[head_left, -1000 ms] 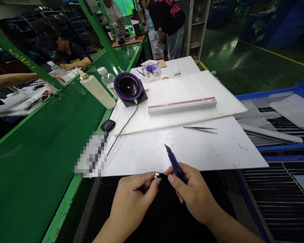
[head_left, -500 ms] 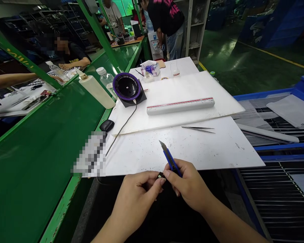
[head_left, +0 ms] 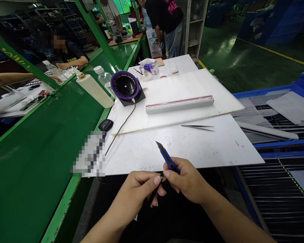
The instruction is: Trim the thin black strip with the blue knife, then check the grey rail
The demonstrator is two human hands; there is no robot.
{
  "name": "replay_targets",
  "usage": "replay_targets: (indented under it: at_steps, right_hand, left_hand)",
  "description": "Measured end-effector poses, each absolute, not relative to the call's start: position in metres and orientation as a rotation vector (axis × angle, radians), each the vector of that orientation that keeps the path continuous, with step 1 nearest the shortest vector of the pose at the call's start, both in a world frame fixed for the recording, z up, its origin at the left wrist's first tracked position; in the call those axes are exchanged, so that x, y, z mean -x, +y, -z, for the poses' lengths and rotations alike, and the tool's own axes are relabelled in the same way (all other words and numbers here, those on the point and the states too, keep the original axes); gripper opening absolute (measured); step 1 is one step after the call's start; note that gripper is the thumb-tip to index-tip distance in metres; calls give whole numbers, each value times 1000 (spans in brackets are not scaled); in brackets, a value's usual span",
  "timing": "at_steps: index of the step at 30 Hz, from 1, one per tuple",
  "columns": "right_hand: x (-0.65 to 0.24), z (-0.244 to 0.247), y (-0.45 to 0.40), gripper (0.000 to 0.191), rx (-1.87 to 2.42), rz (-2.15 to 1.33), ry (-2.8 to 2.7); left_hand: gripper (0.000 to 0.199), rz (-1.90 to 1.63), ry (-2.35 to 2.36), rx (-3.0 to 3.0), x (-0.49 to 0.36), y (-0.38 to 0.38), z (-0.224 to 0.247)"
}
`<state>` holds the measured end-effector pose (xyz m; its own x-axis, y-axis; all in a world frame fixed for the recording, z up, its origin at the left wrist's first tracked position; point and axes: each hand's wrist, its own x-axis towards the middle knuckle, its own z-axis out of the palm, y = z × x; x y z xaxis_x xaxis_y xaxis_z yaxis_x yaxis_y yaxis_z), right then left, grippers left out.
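My left hand (head_left: 133,194) is closed on a narrow black strip (head_left: 154,195), pinched near its upper end, where a small pale spot shows. The strip slants down beneath my fingers, and part of it is hidden. In my right hand (head_left: 190,182) sits a blue utility knife (head_left: 169,160), its blade bare and pointing up and left, away from the strip. My right thumb and fingertips come close to the strip's upper end; whether they touch it I cannot tell. Both hands are just off the front edge of the white table (head_left: 131,158).
On a white foam sheet (head_left: 182,84) lie a long grey bar with a red line (head_left: 179,104) and a round black device (head_left: 125,86). Tweezers (head_left: 197,127) and a mouse (head_left: 106,125) are nearer. A green partition (head_left: 35,148) borders the left; blue bins (head_left: 281,148) stand right.
My left hand has turned, its thumb now higher over the strip, and more of the black strip shows below the fingers. The knife has tipped slightly left.
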<state>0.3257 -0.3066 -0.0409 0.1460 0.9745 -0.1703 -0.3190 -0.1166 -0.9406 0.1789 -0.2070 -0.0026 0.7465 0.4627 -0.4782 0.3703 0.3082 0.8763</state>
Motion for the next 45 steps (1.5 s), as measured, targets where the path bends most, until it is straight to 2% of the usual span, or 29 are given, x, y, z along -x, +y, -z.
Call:
replay_targets:
  at_steps: [4, 7, 10, 13, 21, 45]
  right_hand:
    - [-324, 38, -304, 9, 1206, -1296, -814]
    - [-323, 31, -306, 8, 1346, -1201, -849]
    - [-324, 27, -316, 28, 1623, -977, -1089]
    - [-324, 30, -325, 47, 1810, -857, -1358]
    - [-314, 43, -315, 57, 1977, -776, -1659]
    - [-317, 43, -315, 58, 2010, -678, -1804]
  left_hand:
    - [31, -105, 795, -940, -179, -210, 16]
    - [32, -192, 839, -937, -175, -213, 30]
    - [30, -296, 948, -1016, -164, -209, 44]
    - [31, -363, 1086, -852, -152, -201, 57]
    - [31, -318, 1098, -671, -152, -200, 71]
    - [34, -369, 1199, -884, -164, -204, 73]
